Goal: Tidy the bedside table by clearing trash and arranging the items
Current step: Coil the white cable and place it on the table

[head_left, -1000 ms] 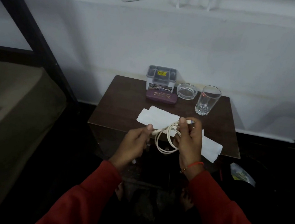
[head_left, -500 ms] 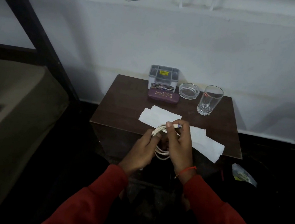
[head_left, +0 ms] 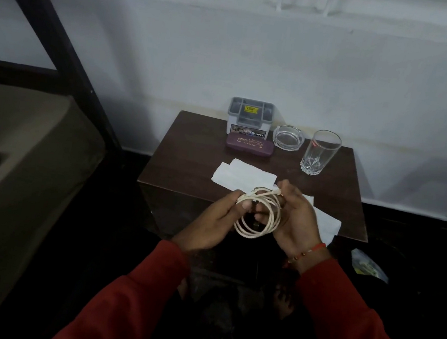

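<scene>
A white cable (head_left: 260,218) is wound into a round coil and held in front of the dark wooden bedside table (head_left: 191,151). My left hand (head_left: 212,223) pinches the coil's upper left side. My right hand (head_left: 298,222) grips its upper right, where the cable's end pokes out. White tissue paper (head_left: 239,175) lies flat on the table behind my hands, partly hidden by them. At the back stand a grey organiser box (head_left: 250,116), a maroon spectacle case (head_left: 249,144), a glass ashtray (head_left: 288,137) and a clear tumbler (head_left: 320,152).
A bed with a beige mattress (head_left: 22,160) and a dark metal frame post (head_left: 60,47) stands at the left. A white wall (head_left: 257,61) backs the table. A crumpled plastic wrapper (head_left: 367,265) lies on the dark floor at the right.
The cable has been wound into a tighter, rounder coil. My hands came together, then spread slightly, and the coil now hangs between them near the table's front edge.
</scene>
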`<state>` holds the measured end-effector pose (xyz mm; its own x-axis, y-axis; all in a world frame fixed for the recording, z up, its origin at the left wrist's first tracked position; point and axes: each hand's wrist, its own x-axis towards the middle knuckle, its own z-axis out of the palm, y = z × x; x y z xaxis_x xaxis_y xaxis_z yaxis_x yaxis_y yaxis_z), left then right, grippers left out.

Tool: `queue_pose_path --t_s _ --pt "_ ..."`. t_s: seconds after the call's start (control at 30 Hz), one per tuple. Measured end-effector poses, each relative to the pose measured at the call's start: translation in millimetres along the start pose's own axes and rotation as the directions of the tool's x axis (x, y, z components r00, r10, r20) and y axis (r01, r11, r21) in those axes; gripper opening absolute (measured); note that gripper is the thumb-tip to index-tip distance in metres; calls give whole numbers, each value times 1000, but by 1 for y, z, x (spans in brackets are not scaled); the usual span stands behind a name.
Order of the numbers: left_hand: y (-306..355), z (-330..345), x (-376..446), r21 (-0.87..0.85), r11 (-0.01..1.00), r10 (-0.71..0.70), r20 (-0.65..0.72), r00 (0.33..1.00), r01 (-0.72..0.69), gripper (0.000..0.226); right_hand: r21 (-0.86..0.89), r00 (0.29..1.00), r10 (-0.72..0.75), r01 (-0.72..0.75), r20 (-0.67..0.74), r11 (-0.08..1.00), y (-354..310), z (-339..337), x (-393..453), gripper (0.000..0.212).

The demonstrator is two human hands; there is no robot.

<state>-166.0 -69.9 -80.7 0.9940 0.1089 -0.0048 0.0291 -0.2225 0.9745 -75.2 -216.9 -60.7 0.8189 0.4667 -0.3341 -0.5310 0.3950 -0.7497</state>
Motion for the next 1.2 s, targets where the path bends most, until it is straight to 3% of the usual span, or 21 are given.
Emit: queue_pose_path --t_s 0.1,0.27,0.37,0.47,0.63,0.77,0.87,1.03,1.2 --pt "1 -1 0 48 999 -4 45 999 2 24 -254 988 -156 153 7 955 -5 -5 1 18" --pt "3 -7 3 29 999 33 -111 993 -30 29 -486 959 -255 282 123 827 -9 -9 -2 8" --pt "4 -8 1 -59 998 -26 -29 999 24 38 -605 924 -347 368 158 706 -8 -14 4 3" --pt "5 -5 -1 -130 990 -51 33 998 55 61 -590 938 -320 336 136 734 -6 -15 6 6" --pt "5 -7 0 -267 961 -70 45 997 79 63 -410 976 -121 186 179 893 -7 -12 2 7" --pt "2 -8 0 -337 934 -74 150 986 121 41 -298 976 -119 170 181 939 -19 -14 -1 17" --pt "6 -7 0 -432 893 -43 189 981 122 38 -300 977 -96 150 188 942 -18 -14 0 16" --pt "10 -4 3 -525 849 -68 10 998 63 33 -404 983 -56 124 177 906 -7 -12 2 15" --pt "9 0 6 -427 902 -164 -194 967 67 29 -504 974 -29 143 227 852 7 -5 -2 14"
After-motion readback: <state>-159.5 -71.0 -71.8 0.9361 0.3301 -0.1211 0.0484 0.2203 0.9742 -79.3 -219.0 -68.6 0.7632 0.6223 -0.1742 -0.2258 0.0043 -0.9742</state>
